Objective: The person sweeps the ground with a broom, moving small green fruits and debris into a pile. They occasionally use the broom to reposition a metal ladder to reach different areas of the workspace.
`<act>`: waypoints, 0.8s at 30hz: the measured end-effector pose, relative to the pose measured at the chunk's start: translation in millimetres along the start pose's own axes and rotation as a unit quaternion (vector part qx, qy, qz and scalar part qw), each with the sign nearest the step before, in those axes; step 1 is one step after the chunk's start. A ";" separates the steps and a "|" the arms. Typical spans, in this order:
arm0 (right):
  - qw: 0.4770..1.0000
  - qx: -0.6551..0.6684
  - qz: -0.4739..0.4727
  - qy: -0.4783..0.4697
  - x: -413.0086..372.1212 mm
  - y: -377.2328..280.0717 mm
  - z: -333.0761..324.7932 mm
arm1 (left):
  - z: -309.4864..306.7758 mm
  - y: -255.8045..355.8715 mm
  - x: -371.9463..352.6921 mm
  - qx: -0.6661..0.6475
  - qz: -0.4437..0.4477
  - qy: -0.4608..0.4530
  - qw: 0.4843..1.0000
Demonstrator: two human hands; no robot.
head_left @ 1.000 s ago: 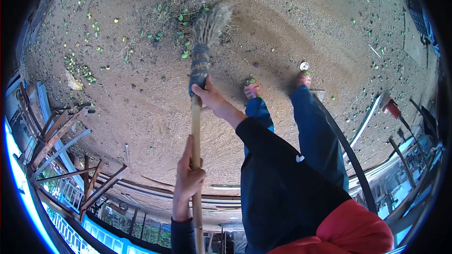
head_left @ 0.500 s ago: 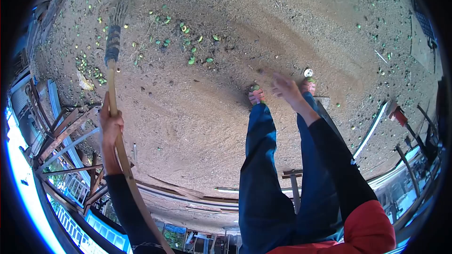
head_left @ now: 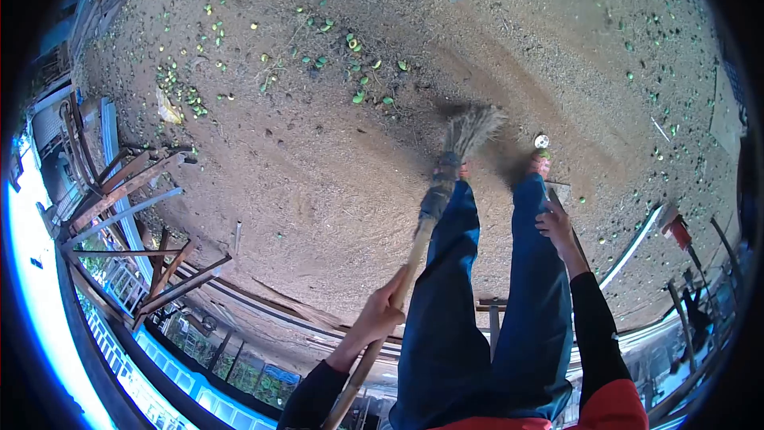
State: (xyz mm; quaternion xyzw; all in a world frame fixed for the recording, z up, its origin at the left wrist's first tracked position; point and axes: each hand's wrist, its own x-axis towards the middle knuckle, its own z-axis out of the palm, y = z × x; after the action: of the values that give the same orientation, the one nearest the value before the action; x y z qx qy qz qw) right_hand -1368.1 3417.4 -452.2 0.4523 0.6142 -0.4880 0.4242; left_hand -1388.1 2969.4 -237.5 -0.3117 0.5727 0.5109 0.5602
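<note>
My left hand (head_left: 377, 318) is wrapped round the long wooden handle of a broom (head_left: 416, 255). Dark binding covers the broom's neck, and its stiff bristles (head_left: 475, 129) fan out over the dirt just beyond my left foot, partly hiding it. My right hand (head_left: 556, 228) hangs beside my right leg (head_left: 529, 247) with nothing visible in it, its fingers loosely bent and apart. Past the bristles, green and yellow leaves (head_left: 358, 97) lie scattered on the sandy ground (head_left: 318, 183).
A white round disc (head_left: 541, 142) lies by my right foot. Leaning timbers (head_left: 119, 191) stand at the left. Toward the right are a white strip (head_left: 633, 247) and a red-headed tool (head_left: 677, 232). A pale crumpled scrap (head_left: 168, 107) lies among leaves.
The broom has swung from the far left to in front of my left foot, my left hand moving right with it. My right hand has dropped back beside my right leg.
</note>
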 end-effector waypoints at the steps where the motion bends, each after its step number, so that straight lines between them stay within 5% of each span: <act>1: 1.000 0.016 -0.008 -0.021 -0.3 -8.4 4.9 | -19.7 -6.9 -7.5 -0.019 0.002 0.033 0.999; 5: 1.000 0.001 -0.018 -0.020 16.4 -20.3 20.5 | -114.4 24.5 -26.0 -0.027 0.029 0.136 0.990; 12: 0.996 -0.061 -0.046 -0.037 32.8 -34.4 32.3 | -376.7 87.3 80.1 0.055 0.159 0.373 0.912; 14: 0.997 -0.061 -0.031 -0.027 32.6 -46.3 29.1 | -410.8 99.8 70.7 0.067 0.154 0.418 0.893; 16: 0.998 -0.053 -0.024 -0.025 31.5 -41.8 24.8 | -389.1 74.9 29.7 0.086 0.136 0.427 0.890; 20: 0.999 -0.049 -0.017 -0.018 32.7 -26.6 28.6 | -220.5 29.8 -79.5 0.010 0.091 0.360 0.928; 24: 0.991 -0.124 -0.017 -0.041 19.7 -13.5 39.2 | -86.6 13.0 -122.4 -0.070 -0.012 0.139 0.988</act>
State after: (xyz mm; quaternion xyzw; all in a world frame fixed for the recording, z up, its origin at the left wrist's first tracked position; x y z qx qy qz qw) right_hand -1382.7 3380.1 -474.7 0.3658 0.6597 -0.4332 0.4934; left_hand -1406.4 2865.9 -129.9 -0.4250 0.6040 0.4951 0.4576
